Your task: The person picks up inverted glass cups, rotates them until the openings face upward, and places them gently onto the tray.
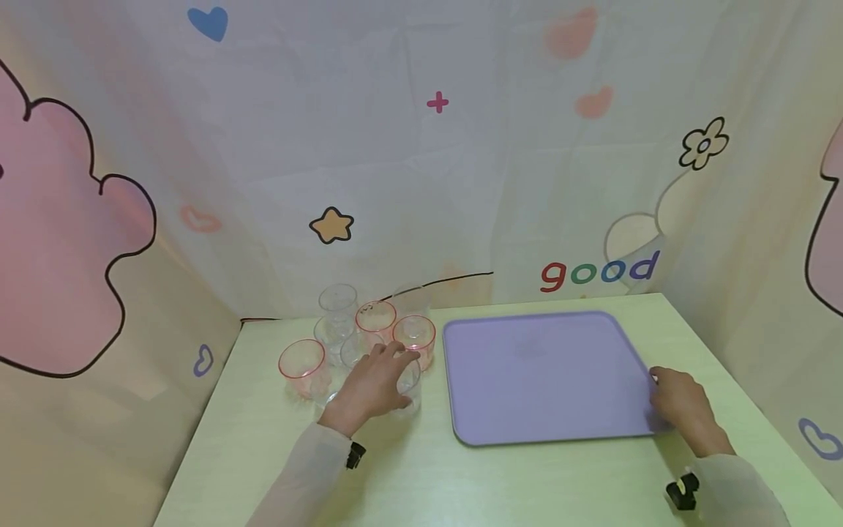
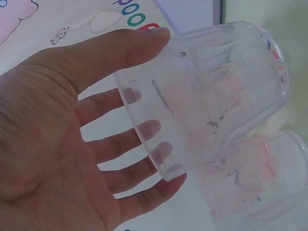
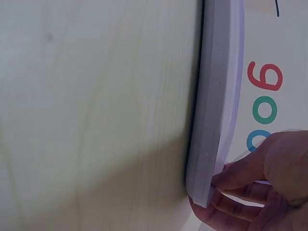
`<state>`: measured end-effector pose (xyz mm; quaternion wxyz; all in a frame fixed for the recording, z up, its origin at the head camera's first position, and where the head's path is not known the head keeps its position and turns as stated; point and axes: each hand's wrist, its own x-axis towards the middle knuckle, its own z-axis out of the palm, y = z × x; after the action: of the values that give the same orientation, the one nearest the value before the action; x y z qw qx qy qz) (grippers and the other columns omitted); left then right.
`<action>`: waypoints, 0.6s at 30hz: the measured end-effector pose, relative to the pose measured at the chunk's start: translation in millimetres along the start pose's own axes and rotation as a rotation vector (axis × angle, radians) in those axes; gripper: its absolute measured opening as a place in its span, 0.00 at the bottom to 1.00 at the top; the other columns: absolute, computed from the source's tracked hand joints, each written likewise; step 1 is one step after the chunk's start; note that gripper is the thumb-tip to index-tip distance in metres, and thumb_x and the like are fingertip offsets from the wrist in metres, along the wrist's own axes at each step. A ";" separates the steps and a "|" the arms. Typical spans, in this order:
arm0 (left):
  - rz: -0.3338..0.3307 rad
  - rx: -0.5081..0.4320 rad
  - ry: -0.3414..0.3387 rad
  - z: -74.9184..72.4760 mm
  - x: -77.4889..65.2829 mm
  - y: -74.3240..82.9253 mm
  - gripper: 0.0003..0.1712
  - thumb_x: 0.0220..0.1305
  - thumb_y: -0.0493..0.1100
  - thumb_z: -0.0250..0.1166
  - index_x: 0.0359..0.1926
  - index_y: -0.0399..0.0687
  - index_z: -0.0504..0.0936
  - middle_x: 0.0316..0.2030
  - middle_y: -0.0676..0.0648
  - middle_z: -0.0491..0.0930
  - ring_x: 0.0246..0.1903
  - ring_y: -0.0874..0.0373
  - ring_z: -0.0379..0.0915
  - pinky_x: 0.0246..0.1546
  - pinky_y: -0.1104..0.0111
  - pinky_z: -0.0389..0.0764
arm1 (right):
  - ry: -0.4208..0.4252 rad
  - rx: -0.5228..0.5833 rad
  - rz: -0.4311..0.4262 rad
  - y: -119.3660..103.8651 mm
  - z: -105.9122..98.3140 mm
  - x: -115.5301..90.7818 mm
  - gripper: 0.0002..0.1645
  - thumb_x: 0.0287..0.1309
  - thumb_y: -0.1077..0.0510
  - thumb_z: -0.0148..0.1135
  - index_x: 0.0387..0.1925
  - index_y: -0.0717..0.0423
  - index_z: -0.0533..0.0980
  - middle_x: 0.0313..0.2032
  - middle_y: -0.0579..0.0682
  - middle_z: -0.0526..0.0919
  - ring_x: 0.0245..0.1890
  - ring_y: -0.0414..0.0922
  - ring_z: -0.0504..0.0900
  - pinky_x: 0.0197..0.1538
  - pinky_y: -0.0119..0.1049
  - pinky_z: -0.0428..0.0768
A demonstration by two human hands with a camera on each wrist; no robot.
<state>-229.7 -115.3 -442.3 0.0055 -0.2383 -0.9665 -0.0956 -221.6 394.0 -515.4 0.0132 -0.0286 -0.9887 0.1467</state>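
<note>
My left hand (image 1: 370, 388) grips a clear cup (image 1: 410, 380) at the near right of a group of cups. In the left wrist view its thumb lies along the rim of that cup (image 2: 207, 91), and the fingertips show through the clear wall. Another clear cup (image 2: 255, 178) stands close beside it. At the right, my right hand (image 1: 683, 402) pinches the right edge of a flat purple tray (image 1: 549, 380) near its front corner. The right wrist view shows thumb and fingers on either side of the tray's rim (image 3: 216, 96).
Around the left hand stand a pink cup with a red rim (image 1: 303, 366), two more pink cups (image 1: 377, 316) and several clear cups (image 1: 338, 300). The pale table (image 1: 408, 483) meets a printed curtain (image 1: 421, 183) at its back edge.
</note>
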 end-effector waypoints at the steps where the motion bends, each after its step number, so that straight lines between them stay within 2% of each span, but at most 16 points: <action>1: 0.001 -0.001 0.001 -1.8 0.0 0.1 0.44 0.45 0.47 0.79 0.66 0.57 0.73 0.61 0.45 0.72 0.59 0.43 0.69 0.53 0.50 0.77 | -0.002 0.000 0.003 -0.6 -0.3 0.1 0.24 0.51 0.69 0.50 0.51 0.79 0.71 0.45 0.77 0.79 0.41 0.72 0.79 0.38 0.60 0.78; 11: 0.001 -0.009 0.024 -19.2 1.2 2.3 0.43 0.46 0.49 0.79 0.65 0.59 0.73 0.63 0.45 0.70 0.62 0.43 0.67 0.54 0.49 0.76 | -0.076 0.021 0.070 0.2 -3.7 -0.9 0.26 0.54 0.67 0.49 0.56 0.73 0.69 0.50 0.77 0.76 0.40 0.70 0.79 0.31 0.55 0.78; 18: 0.018 0.000 0.069 -26.7 2.5 3.4 0.41 0.47 0.49 0.78 0.65 0.59 0.74 0.63 0.45 0.70 0.60 0.42 0.68 0.56 0.49 0.76 | -0.048 0.013 0.040 1.4 -1.3 0.5 0.25 0.54 0.68 0.49 0.54 0.75 0.69 0.48 0.77 0.77 0.41 0.72 0.79 0.34 0.58 0.78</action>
<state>-231.3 -116.3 -415.4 0.0395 -0.2434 -0.9636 -0.1038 -221.9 395.8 -514.5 -0.0132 -0.0449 -0.9869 0.1542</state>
